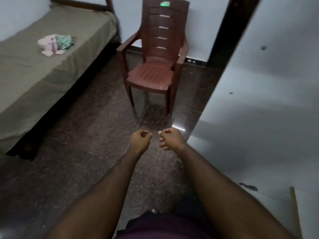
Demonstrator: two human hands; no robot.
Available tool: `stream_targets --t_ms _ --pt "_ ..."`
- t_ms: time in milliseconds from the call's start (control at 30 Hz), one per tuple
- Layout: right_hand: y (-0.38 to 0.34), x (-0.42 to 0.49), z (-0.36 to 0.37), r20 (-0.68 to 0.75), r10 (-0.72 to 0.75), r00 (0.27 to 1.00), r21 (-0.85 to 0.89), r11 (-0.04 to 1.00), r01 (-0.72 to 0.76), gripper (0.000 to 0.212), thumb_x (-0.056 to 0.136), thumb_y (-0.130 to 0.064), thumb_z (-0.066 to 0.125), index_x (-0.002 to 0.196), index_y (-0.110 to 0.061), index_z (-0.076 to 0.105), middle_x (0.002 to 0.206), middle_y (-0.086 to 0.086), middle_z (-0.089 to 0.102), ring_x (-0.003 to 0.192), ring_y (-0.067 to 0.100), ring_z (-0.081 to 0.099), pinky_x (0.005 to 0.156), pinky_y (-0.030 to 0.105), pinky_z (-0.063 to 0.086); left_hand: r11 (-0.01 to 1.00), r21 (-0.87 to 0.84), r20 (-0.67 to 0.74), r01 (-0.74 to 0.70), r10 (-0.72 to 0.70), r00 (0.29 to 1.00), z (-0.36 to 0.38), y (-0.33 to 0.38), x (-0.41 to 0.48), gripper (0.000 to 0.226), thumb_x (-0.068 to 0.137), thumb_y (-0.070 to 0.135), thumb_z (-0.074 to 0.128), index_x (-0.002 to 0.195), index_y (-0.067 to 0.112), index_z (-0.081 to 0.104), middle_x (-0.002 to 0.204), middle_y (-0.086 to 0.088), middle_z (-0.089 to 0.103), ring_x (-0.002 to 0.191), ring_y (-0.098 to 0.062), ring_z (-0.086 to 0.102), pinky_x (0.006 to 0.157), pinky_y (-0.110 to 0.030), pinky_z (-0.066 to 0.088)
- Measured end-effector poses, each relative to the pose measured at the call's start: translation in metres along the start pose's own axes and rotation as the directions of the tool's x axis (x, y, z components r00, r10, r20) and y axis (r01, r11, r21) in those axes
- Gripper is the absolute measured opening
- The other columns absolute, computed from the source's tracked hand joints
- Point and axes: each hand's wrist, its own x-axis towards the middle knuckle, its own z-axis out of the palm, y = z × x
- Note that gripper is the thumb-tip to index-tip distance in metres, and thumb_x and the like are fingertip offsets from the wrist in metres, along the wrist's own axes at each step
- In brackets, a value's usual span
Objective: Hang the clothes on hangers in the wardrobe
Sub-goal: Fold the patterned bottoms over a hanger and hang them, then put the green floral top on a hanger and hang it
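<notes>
while left hand (140, 140), right hand (171, 139) curl empty, clothes (54, 44) bunched; axis unclear

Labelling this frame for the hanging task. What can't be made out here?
Head view, clothes on the bed: small and blurred, number and kind of garments unclear.
Head view, white panel at right: cut off by the frame edge; cannot tell if it is the wardrobe; inside not shown.
Hangers: none in view.
Head view, left hand and right hand: curled, apparently empty; fingers hide the palms.
</notes>
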Motion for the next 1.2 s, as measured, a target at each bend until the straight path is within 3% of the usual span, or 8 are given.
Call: stream_targets --t_ms 67,267,500,667,833,1000,1100,1200 --pt "-0.011 0.022 0.025 0.042 0.012 0.999 -0.019 1.000 -0.011 0.022 0.098 -0.025 0.060 0.110 -0.007 0.056 0.086 0.009 0.062 0.066 0.020 0.060 0.053 0.029 0.045 1.000 0.007 -0.067 0.015 -0.015 0.998 -0.019 -0.008 0.023 0.017 0.089 0.026 0.065 0.096 0.011 0.066 0.086 -0.007 0.069 0.082 -0.026 0.069 0.075 -0.047 0.058" --pt "-0.055 0.118 0.102 0.110 0.038 0.993 -0.027 0.999 -0.035 0.021 0.098 -0.029 0.060 0.105 -0.009 0.056 0.084 0.009 0.064 0.060 0.018 0.061 0.050 0.025 0.046 0.996 -0.014 -0.199 0.090 -0.091 0.976 -0.083 -0.002 0.105 0.017 0.089 0.031 0.065 0.097 0.016 0.064 0.087 -0.003 0.068 0.084 -0.023 0.066 0.078 -0.041 0.057" --pt "-0.164 0.231 0.167 0.195 0.000 0.981 -0.046 0.999 0.009 0.019 0.096 -0.025 0.062 0.086 -0.015 0.050 0.076 0.006 0.056 0.051 0.018 0.055 0.046 0.027 0.040 0.974 -0.133 -0.390 0.183 -0.221 0.894 -0.163 0.026 0.230 0.019 0.089 0.030 0.066 0.097 0.013 0.066 0.089 -0.007 0.070 0.082 -0.024 0.069 0.075 -0.046 0.060" --pt "-0.231 0.289 0.223 0.186 -0.006 0.982 -0.039 0.999 0.014 0.019 0.098 -0.025 0.060 0.083 -0.015 0.053 0.078 0.006 0.059 0.056 0.017 0.059 0.049 0.028 0.046 0.942 -0.306 -0.435 0.138 -0.267 0.860 -0.199 0.057 0.295 0.017 0.094 0.025 0.061 0.102 0.010 0.063 0.087 -0.006 0.066 0.077 -0.019 0.065 0.069 -0.041 0.058" --pt "-0.275 0.329 0.299 0.311 0.012 0.950 -0.096 0.995 0.019 0.016 0.099 -0.027 0.058 0.090 -0.014 0.055 0.084 0.005 0.060 0.063 0.017 0.062 0.057 0.031 0.050 0.904 -0.400 -0.441 0.153 -0.337 0.832 -0.252 0.047 0.361 0.017 0.095 0.028 0.061 0.103 0.014 0.062 0.090 -0.003 0.066 0.083 -0.018 0.067 0.070 -0.041 0.059" --pt "-0.336 0.380 0.388 0.344 -0.051 0.937 -0.160 0.981 0.112 0.021 0.099 -0.027 0.059 0.106 -0.007 0.058 0.081 0.004 0.058 0.062 0.015 0.061 0.054 0.029 0.051 0.880 -0.456 -0.463 0.133 -0.363 0.809 -0.338 0.028 0.444 0.017 0.094 0.030 0.061 0.102 0.014 0.064 0.092 -0.004 0.067 0.081 -0.018 0.068 0.064 -0.034 0.057" --pt "-0.379 0.413 0.444 0.323 -0.088 0.942 -0.167 0.975 0.149 0.019 0.099 -0.027 0.059 0.101 -0.009 0.057 0.081 0.005 0.058 0.062 0.015 0.061 0.052 0.029 0.050 0.870 -0.480 -0.464 0.117 -0.365 0.807 -0.395 0.027 0.493 0.017 0.094 0.027 0.062 0.100 0.012 0.064 0.090 -0.006 0.067 0.074 -0.017 0.068 0.054 -0.028 0.050" --pt "-0.416 0.441 0.496 0.313 -0.107 0.944 -0.174 0.970 0.168 0.020 0.098 -0.028 0.060 0.099 -0.009 0.057 0.079 0.006 0.059 0.060 0.015 0.060 0.052 0.029 0.050 0.875 -0.471 -0.452 0.113 -0.349 0.821 -0.449 0.032 0.542 0.013 0.095 0.026 0.061 0.099 0.014 0.061 0.088 -0.005 0.067 0.071 -0.018 0.067 0.056 -0.027 0.050"
